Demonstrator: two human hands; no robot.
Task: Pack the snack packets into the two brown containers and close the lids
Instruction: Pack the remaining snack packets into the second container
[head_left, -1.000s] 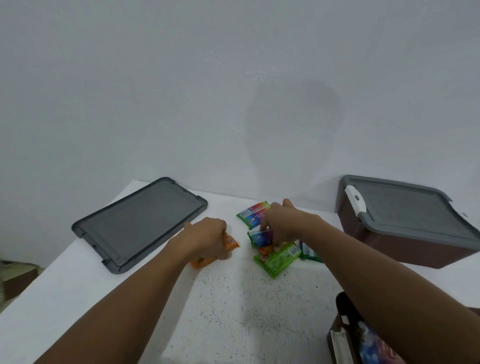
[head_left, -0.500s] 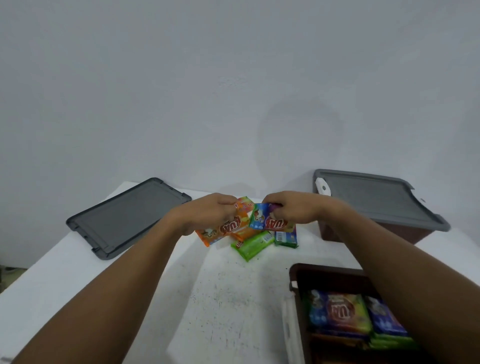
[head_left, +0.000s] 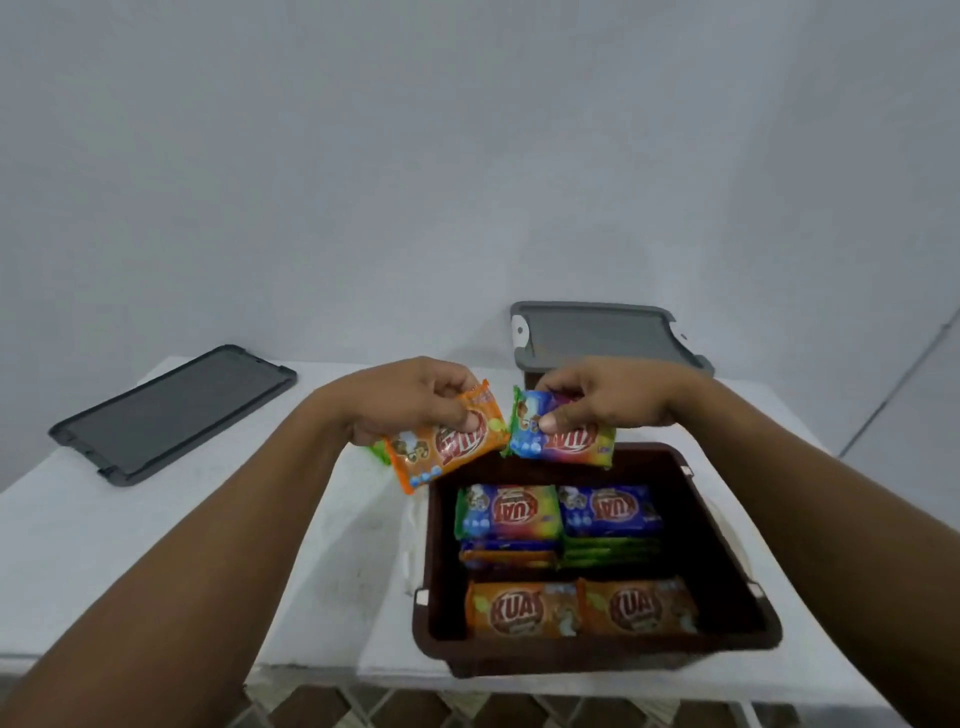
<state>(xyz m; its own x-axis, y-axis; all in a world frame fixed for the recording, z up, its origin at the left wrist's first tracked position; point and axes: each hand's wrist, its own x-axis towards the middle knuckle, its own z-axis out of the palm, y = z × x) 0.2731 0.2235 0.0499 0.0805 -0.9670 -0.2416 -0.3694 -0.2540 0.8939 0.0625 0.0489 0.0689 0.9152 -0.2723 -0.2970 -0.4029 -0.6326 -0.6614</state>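
Observation:
My left hand (head_left: 410, 400) pinches an orange snack packet (head_left: 441, 447), held in the air just left of the open brown container (head_left: 727, 561). My right hand (head_left: 608, 400) pinches a blue and rainbow packet (head_left: 566, 441) over the container's far rim. Inside the container lie several packets: a rainbow one (head_left: 509, 512), a blue one (head_left: 610, 509), two orange ones (head_left: 522, 608) at the near end, and others stacked between. The second brown container (head_left: 602, 338) stands behind with its grey lid on. A green packet (head_left: 381, 451) peeks out below my left hand.
A loose grey lid (head_left: 171, 410) lies flat at the table's far left. The white table (head_left: 130, 545) ends close to me, with tiled floor below its front edge. A pale wall rises right behind the table.
Both hands lifted their packets off the table and carried them toward me to the open container. The view tilted down, so the whole open container now shows.

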